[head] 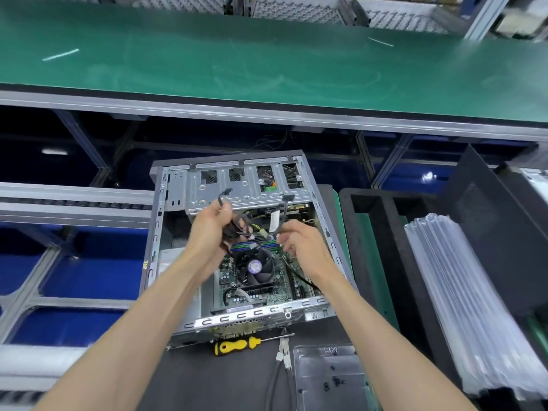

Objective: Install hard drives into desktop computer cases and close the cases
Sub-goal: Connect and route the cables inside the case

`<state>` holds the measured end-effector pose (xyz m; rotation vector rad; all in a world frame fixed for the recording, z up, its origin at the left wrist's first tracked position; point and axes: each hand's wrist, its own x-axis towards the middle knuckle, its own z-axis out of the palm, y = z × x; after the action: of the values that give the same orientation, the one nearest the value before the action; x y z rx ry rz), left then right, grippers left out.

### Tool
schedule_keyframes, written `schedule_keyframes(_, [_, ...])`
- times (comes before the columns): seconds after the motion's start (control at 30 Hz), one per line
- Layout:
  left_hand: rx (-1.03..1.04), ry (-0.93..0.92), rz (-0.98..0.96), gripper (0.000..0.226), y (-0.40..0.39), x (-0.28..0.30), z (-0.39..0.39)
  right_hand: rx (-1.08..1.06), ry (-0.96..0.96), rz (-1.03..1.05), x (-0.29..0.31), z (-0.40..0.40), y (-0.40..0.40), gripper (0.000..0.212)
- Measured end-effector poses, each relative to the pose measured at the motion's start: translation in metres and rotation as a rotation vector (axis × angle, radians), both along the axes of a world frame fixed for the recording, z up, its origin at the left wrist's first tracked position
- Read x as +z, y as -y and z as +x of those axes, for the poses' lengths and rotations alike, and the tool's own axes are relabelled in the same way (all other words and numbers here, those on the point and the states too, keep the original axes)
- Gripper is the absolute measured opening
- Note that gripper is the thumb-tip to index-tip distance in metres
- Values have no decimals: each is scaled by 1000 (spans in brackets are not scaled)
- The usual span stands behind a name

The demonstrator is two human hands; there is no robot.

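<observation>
**Open case, both hands in the cables**

Desktop case (237,241) lying open on a dark mat (237,378), slightly skewed, far end overhanging toward the green conveyor belt (267,63). Free room to the left over blue bins (89,271); right side hemmed by a black foam tray (394,247) and stacked clear bags (462,307). Near edge crowded: yellow screwdriver (234,346) touching the case's rear panel, screw tray (329,378) just beside.

Left hand (212,229) clenched round a bundle of black cables (237,229), above the CPU fan (255,268). Right hand (302,244) pinching a thin cable (284,215) near the drive cage (246,188). No hard drive distinguishable.
</observation>
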<state>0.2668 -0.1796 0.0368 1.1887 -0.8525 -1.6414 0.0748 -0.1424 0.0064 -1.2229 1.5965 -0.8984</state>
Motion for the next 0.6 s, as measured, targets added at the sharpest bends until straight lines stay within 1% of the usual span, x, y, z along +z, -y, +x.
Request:
schedule_keyframes(0.07, [-42,27,40,17,-11,-8,-13,1,148,-24,1,0,-1,27])
schedule_keyframes(0.1, [-72,53,51,17,-15,-12,-18,-13,182,-39,1,0,-2,22])
schedule_keyframes(0.13, [-109,97,54,17,-18,-15,-21,-34,179,-53,1,0,-1,20])
schedule_keyframes(0.2, [-204,239,28,16,-22,-21,-25,-58,91,-93,-1,-1,-1,20])
schedule_keyframes(0.27, [-270,427,-46,14,-22,-23,-25,-57,41,-126,-3,-1,-1,15])
schedule_keyframes(0.3, [-272,484,-81,13,-20,-23,-24,-58,28,-130,-3,-1,-1,16])
schedule_keyframes(0.33, [-268,494,-96,17,-18,-20,-23,-62,23,-128,-3,-1,-1,17])
schedule_keyframes(0.4, [-265,443,-100,32,-12,-16,-19,-80,29,-122,-2,-2,-2,19])
schedule_keyframes(0.43, [-263,403,-98,33,-9,-15,-17,-88,29,-120,-2,-2,-2,19])
schedule_keyframes(0.5, [-240,328,-89,16,-3,-12,-16,-97,26,-121,-1,-1,-2,20])
schedule_keyframes(0.53, [-214,298,-82,17,-2,-10,-16,-95,30,-124,-1,-1,-2,20])
schedule_keyframes(0.57, [-194,290,-78,24,0,-10,-17,-88,34,-130,-1,-1,-3,20])
schedule_keyframes(0.6, [-186,318,-77,29,2,-8,-18,-75,36,-139,-1,-1,-3,19])
